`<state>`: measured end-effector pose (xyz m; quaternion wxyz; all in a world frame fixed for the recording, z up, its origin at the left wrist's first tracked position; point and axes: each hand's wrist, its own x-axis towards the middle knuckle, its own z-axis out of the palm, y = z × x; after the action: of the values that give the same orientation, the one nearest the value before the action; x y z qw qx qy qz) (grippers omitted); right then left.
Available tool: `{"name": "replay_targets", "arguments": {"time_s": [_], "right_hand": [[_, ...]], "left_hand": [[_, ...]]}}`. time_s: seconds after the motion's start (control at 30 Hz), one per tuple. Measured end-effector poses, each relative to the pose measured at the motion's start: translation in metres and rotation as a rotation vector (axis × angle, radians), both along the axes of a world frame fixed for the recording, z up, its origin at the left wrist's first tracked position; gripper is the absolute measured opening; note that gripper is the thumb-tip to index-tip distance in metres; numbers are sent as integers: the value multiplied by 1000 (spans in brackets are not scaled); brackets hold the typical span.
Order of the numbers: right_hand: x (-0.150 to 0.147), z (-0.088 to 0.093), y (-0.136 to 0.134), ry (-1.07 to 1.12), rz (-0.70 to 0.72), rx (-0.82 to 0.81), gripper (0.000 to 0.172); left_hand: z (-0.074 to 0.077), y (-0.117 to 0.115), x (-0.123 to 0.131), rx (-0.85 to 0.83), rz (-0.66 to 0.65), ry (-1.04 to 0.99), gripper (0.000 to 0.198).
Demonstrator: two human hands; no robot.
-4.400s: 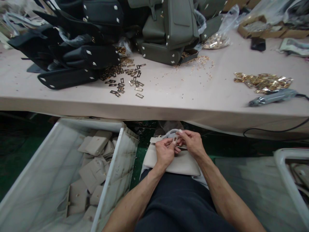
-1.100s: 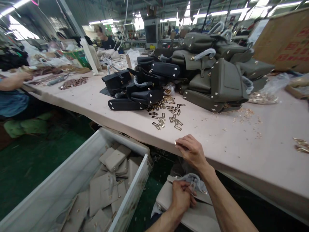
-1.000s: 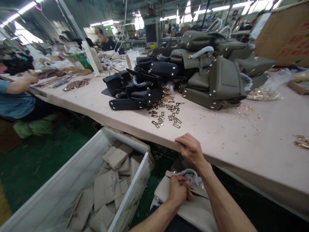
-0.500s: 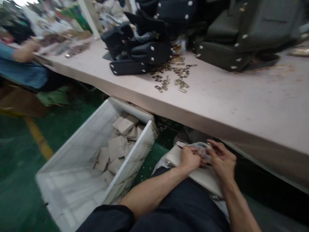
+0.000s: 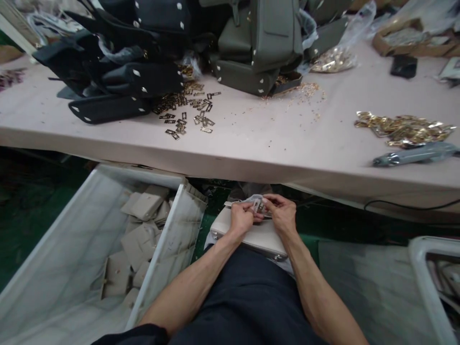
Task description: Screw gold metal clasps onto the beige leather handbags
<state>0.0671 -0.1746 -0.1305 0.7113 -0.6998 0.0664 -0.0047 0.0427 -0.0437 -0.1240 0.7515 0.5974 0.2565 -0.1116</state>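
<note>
A cream handbag [image 5: 266, 238] with metal feet along its near edge lies across my lap, below the table's front edge. Its handle [image 5: 255, 197] is wrapped in clear or whitish plastic, with a small metal fitting [image 5: 258, 206] showing between my hands. My left hand [image 5: 241, 220] pinches the wrapped handle from the left, fingers closed. From the right, my right hand [image 5: 283, 214] closes thumb and fingers on the handle beside the fitting. Exactly what each fingertip presses is partly hidden.
The long table [image 5: 230, 153] bears black bags [image 5: 125, 72], dark green bags [image 5: 247, 52], loose metal rectangles [image 5: 179, 110], gold-coloured pieces [image 5: 406, 129] and a power screwdriver [image 5: 417, 154]. A white bin [image 5: 194, 225] with beige pouches [image 5: 138, 244] stands left, another bin [image 5: 419, 273] right.
My view has swung to the right, bringing the screwdriver, gold-coloured pieces and right-hand bin into sight. The co-worker at left has left the picture. Both hands stay at the bag's handle, closer together.
</note>
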Motion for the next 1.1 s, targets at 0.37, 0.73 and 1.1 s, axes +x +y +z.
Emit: {"name": "replay_targets", "arguments": {"time_s": [0.37, 0.73, 1.1], "right_hand": [[-1, -3, 14, -41, 85, -179, 23], [5, 4, 26, -67, 118, -286, 18], [10, -3, 26, -73, 184, -285, 17]], "left_hand": [[-3, 15, -5, -132, -47, -89, 20], [-11, 28, -6, -182, -57, -108, 30], [-2, 33, -1, -273, 24, 17, 29]]}}
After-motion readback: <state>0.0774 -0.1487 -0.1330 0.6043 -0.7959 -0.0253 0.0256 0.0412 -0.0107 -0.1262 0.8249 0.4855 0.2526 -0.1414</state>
